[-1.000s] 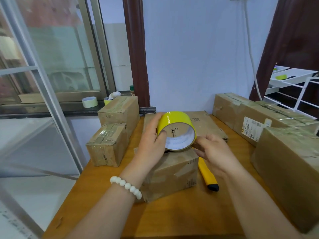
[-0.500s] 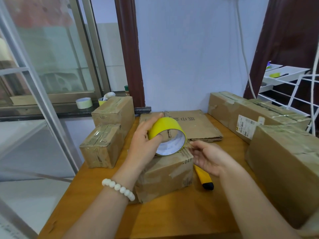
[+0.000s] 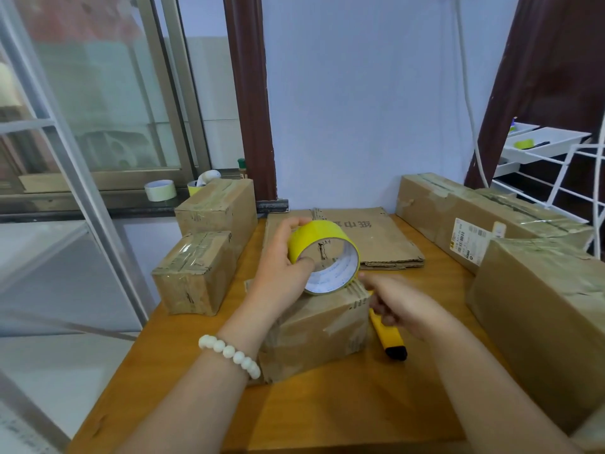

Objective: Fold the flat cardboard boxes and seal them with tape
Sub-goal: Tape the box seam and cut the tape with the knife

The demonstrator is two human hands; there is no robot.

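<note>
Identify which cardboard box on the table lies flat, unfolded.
The flattened brown cardboard box with printed characters, behind the yellow tape roll; the others stand folded and taped.

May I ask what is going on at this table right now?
A person is taping a box. The left hand grips a yellow tape roll over the box; the right hand reaches the roll's lower edge, too blurred to show whether it pinches tape. A knife lies right of the box, flat cardboard behind it.
</note>
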